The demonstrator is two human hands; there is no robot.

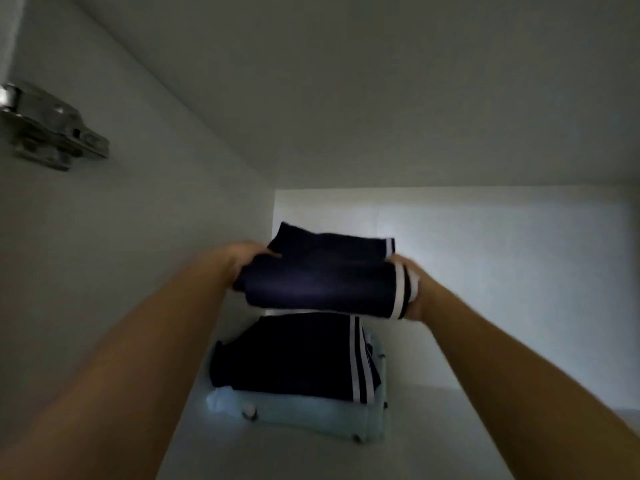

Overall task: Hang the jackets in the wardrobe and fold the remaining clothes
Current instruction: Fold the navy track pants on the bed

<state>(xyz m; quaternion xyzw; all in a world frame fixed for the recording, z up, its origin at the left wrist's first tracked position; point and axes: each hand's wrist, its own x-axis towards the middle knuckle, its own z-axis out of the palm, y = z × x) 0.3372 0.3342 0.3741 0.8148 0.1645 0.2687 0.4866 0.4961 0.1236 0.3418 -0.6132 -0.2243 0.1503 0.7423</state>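
Clasping soft, rectangular folded navy garment [318, 282].

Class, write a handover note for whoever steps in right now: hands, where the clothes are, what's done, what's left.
The left hand and right hand each grip one end of the folded navy striped garment, held above the stack.
On the wardrobe shelf: a second navy garment lies folded on a light blue garment.
Done: two items stacked, third folded.
Left: lower it onto the stack; jackets are not in view.

Folded garment [322, 275] held above the stack [291, 362] on the shelf [433, 431]
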